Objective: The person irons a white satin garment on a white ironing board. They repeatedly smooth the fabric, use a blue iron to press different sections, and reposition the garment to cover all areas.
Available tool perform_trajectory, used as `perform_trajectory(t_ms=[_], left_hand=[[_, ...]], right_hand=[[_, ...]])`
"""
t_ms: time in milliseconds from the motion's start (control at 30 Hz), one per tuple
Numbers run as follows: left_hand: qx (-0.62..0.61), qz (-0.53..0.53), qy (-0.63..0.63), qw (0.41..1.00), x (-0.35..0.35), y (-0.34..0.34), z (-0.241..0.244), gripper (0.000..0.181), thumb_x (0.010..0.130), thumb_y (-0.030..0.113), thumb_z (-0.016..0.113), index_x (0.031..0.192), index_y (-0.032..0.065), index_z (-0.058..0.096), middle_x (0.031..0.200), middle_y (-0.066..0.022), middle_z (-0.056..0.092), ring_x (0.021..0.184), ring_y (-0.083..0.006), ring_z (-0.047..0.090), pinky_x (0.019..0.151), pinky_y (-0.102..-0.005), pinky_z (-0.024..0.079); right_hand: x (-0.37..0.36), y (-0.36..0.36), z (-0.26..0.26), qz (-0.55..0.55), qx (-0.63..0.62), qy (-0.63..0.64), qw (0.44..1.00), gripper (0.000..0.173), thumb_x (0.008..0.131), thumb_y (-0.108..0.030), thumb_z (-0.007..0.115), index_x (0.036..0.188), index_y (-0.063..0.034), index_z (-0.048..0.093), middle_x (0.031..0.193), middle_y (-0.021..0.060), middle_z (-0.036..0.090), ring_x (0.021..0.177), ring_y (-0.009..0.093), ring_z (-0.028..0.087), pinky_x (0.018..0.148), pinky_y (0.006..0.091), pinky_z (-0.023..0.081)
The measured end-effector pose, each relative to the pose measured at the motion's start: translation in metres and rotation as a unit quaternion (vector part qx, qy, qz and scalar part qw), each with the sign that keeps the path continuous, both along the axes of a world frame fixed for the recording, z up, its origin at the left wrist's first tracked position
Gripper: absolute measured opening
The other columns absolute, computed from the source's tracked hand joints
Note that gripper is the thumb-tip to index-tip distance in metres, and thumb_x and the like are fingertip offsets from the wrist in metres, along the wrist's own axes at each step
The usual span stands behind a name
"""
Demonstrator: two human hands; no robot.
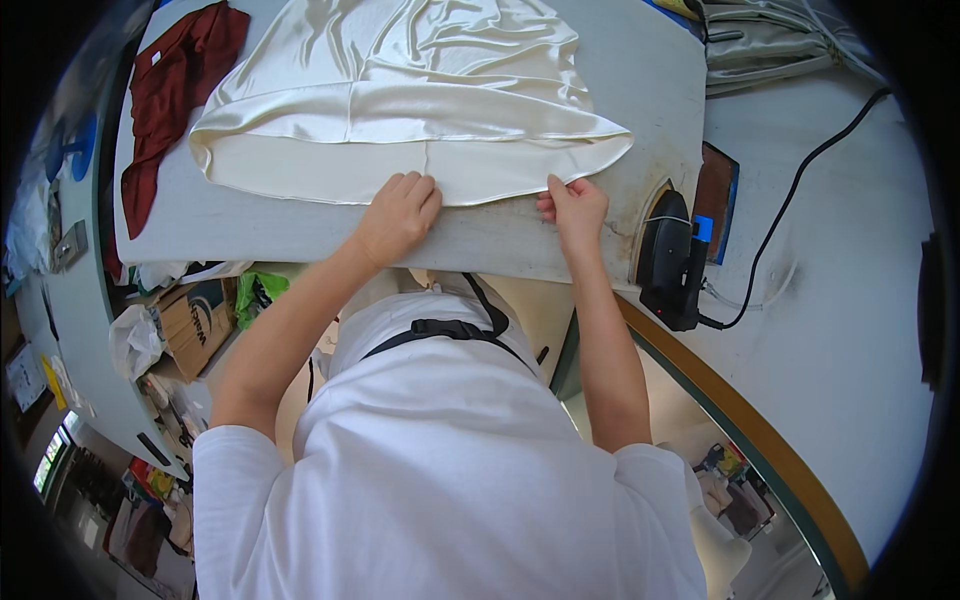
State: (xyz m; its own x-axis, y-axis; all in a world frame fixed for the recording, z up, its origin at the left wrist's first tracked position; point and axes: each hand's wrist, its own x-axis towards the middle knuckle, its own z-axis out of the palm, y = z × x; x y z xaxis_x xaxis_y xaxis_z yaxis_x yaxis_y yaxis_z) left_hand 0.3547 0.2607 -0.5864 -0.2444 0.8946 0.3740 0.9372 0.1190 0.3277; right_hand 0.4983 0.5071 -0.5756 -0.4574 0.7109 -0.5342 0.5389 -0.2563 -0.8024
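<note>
A cream satin garment [465,112] lies across the padded ironing table [300,232], its hem opening towards me. The upper layer of the hem sits back, so the inside of the lower layer and a vertical seam show. My left hand [401,214] rests knuckles up at the middle of the lower hem edge, its fingertips hidden on the fabric. Near the right end of the same edge, my right hand [576,210] pinches the hem between thumb and fingers. The far part of the garment is rumpled and runs out of view at the top.
A black electric iron [664,255] stands to the right of my right hand, beside a brown pad [715,202]. Its black cord [787,191] curves over the white side table. Dark red fabric [176,97] lies at left. Below are a cardboard box [196,326] and plastic bags.
</note>
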Motion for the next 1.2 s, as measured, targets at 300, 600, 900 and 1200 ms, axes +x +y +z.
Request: perform_trajectory(t_ms=[300,600,900,1200], left_hand=[[-0.024,0.042,0.071,0.996,0.024,-0.01,-0.004,0.042,0.08,0.01,0.062,0.117,-0.009,0.065,0.102,-0.0123,0.058,0.097,-0.0262,0.058,0.09,-0.0381,0.048],[-0.068,0.059,0.037,0.995,0.038,-0.018,-0.007,0.046,0.083,0.013,0.06,0.125,-0.0062,0.064,0.12,-0.0127,0.056,0.11,-0.026,0.056,0.097,-0.0413,0.045],[-0.139,0.12,-0.023,0.983,0.057,-0.022,0.002,0.059,0.086,0.015,0.065,0.142,0.0006,0.055,0.138,-0.0126,0.054,0.124,-0.0314,0.052,0.106,-0.0469,0.041],[-0.126,0.172,-0.057,0.975,0.054,-0.029,-0.002,0.054,0.092,0.02,0.067,0.142,0.0054,0.057,0.144,-0.0128,0.054,0.127,-0.0317,0.052,0.107,-0.0465,0.041]], right_hand=[[0.035,0.053,-0.039,0.064,0.384,-0.227,0.893,0.023,0.093,-0.026,0.07,0.101,-0.0046,0.074,0.082,0.0115,0.076,0.071,0.021,0.073,0.064,0.0345,0.057],[0.126,0.162,0.074,0.117,0.537,-0.257,0.795,0.038,0.097,-0.031,0.071,0.111,0.0038,0.066,0.086,0.0155,0.069,0.078,0.03,0.068,0.074,0.0408,0.055],[0.041,0.038,0.136,0.419,0.295,-0.169,0.842,0.041,0.092,-0.041,0.076,0.098,-0.0014,0.067,0.077,0.0236,0.069,0.072,0.037,0.07,0.067,0.0459,0.054],[-0.015,-0.007,0.104,0.565,0.347,-0.179,0.727,0.045,0.095,-0.044,0.07,0.102,0.0007,0.063,0.081,0.0263,0.071,0.077,0.045,0.07,0.07,0.0525,0.055]])
